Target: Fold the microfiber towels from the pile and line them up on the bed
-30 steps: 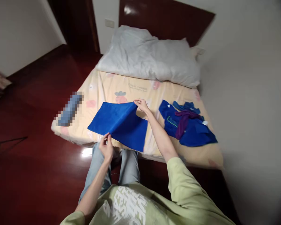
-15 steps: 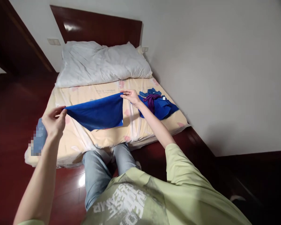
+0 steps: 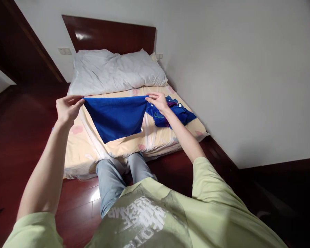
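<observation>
A blue towel (image 3: 116, 117) hangs stretched between my hands above the bed, its top edge nearly level and its lower edge loose. My left hand (image 3: 69, 108) pinches the top left corner between thumb and fingers. At the top right corner, my right hand (image 3: 158, 101) pinches the cloth the same way. A small white tag shows near the towel's lower right corner. Just beyond my right hand lies a heap of blue cloths (image 3: 179, 115) with a purple piece among them, partly hidden by that hand and forearm.
The bed (image 3: 77, 151) has a cream floral cover, and a bulky white quilt or pillow (image 3: 119, 72) lies at its head. Behind it stands a dark wooden headboard (image 3: 113, 34). A pale wall (image 3: 237, 86) runs along the right side.
Both hands have risen, the left one most, so the towel's top edge has gone from slanted to nearly level. The blue-grey item at the bed's left is now mostly hidden by my arm.
</observation>
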`<act>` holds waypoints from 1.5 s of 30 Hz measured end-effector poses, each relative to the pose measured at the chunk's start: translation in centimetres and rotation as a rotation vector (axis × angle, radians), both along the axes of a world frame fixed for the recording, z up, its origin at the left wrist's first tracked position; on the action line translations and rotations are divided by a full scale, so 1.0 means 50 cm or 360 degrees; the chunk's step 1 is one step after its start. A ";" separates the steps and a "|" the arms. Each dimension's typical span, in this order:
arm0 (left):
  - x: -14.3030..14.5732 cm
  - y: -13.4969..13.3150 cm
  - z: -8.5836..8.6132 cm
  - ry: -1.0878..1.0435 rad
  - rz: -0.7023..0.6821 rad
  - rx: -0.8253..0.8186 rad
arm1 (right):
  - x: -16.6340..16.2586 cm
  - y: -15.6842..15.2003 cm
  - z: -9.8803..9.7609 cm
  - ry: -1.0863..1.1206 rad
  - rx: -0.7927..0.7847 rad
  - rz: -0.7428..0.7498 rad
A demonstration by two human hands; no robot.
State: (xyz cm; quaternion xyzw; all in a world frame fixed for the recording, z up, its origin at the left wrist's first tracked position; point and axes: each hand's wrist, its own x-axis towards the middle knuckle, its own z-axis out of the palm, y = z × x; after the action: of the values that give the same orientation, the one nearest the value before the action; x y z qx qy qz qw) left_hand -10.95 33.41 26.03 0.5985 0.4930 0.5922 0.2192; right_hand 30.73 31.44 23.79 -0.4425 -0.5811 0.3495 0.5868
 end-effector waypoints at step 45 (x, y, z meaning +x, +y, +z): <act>-0.050 0.076 -0.038 0.0199 -0.0060 0.0023 | -0.045 0.079 -0.051 0.0074 -0.0130 -0.0080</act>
State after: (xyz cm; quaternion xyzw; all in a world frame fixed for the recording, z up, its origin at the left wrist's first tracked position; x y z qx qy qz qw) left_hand -13.43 37.22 24.13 0.6452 0.4901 0.5528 0.1948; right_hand 28.46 35.37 21.23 -0.4724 -0.5413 0.3683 0.5901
